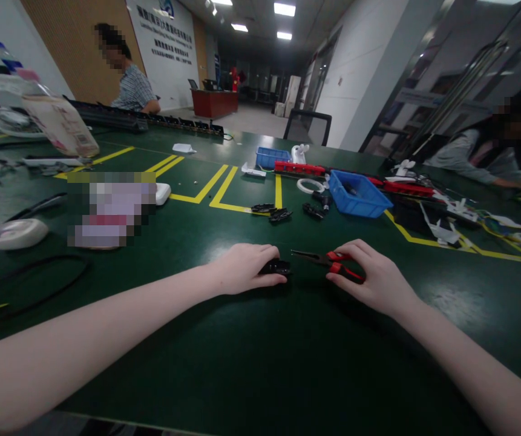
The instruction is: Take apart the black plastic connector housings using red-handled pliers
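My left hand [246, 268] rests on the green table [260, 357] with its fingers closed round a small black plastic part [277, 267]. My right hand [369, 275] lies just to the right, gripping the red handles of a pair of pliers [328, 261]. The pliers' dark jaws point left toward the black part, a short gap away. Several more small black parts [275, 212] lie farther back on the table.
A blue bin [359, 195] and a second blue tray [270, 157] stand behind, beside red strips [300, 168] and white parts. Yellow tape lines [224, 188] cross the table. A black cable [37, 284] loops at left. One person [128, 79] sits at far left, another [491, 151] at right.
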The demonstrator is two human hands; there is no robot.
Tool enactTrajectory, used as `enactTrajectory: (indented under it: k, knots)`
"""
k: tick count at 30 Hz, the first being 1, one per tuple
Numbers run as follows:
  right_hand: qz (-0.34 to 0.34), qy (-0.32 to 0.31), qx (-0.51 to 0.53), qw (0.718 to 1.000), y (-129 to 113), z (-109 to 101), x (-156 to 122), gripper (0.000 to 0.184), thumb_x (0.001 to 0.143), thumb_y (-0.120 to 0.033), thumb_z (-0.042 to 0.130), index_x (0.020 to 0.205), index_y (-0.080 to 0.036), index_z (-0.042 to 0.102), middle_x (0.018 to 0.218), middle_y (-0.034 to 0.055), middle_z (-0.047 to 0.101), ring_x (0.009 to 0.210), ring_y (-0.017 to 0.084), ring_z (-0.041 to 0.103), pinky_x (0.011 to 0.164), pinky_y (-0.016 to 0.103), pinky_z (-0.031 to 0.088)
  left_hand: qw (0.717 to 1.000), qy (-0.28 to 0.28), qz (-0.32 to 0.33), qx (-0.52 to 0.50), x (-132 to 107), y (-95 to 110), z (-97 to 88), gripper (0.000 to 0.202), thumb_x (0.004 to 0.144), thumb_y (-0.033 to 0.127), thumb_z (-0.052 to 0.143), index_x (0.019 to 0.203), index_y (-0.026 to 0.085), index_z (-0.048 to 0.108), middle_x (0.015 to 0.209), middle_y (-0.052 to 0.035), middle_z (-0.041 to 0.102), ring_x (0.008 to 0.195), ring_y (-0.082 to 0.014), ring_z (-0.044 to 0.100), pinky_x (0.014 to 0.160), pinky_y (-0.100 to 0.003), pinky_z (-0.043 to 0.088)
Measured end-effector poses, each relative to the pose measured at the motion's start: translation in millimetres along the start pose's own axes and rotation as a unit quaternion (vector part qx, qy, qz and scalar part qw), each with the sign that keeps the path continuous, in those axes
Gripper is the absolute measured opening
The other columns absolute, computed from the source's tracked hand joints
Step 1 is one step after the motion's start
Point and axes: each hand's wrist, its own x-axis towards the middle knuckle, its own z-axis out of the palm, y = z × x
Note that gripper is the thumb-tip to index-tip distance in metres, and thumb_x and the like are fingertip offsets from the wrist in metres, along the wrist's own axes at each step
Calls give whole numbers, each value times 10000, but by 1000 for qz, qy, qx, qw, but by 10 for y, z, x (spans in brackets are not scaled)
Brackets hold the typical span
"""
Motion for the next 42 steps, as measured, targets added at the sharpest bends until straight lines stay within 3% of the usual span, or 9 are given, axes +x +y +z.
enactTrajectory:
  k: [5,13,21,29,34,42]
  knots:
    - [-71,-10,7,997,-110,-115,102,355,780,-488,615,994,-206,577,948,83,646,833,228,616,694,366,511,1000,-5,-6,13,7,7,-8,324,888,494,525,961,178,539,886,-21,642,734,-179,603,587,-254,422]
    - [-97,-9,-10,995,-115,-106,142,370,772,-509,611,977,-201,615,944,88,669,816,230,630,677,360,507,1000,-7,2,11,17,-16,4,344,888,518,507,958,182,534,871,-20,641,710,-167,594,566,-240,397]
    - [-124,8,-26,992,-118,-43,131,364,777,-515,609,954,-197,622,903,91,685,846,244,630,874,456,454,1000,-10,6,15,22,-13,0,329,890,500,512,959,179,529,877,-21,638,716,-165,590,568,-237,389]
    - [-119,-13,-8,993,-112,14,145,365,769,-546,614,922,-216,628,854,64,690,793,227,637,930,468,426,1000,-2,13,23,14,-19,7,337,892,506,504,970,179,528,880,-23,644,716,-171,597,569,-244,388]
    - [-117,-20,-8,993,-102,13,139,361,791,-547,581,894,-204,624,829,70,687,778,232,637,888,454,445,1000,-3,16,19,8,-21,10,330,894,502,505,969,182,533,871,-16,641,715,-167,593,567,-241,388]
    - [-111,-49,-31,992,-168,-23,143,352,821,-528,527,862,-186,600,813,84,666,740,224,618,691,374,487,999,-4,24,30,7,-24,6,342,907,505,486,988,176,537,890,-26,646,738,-178,603,591,-247,397]
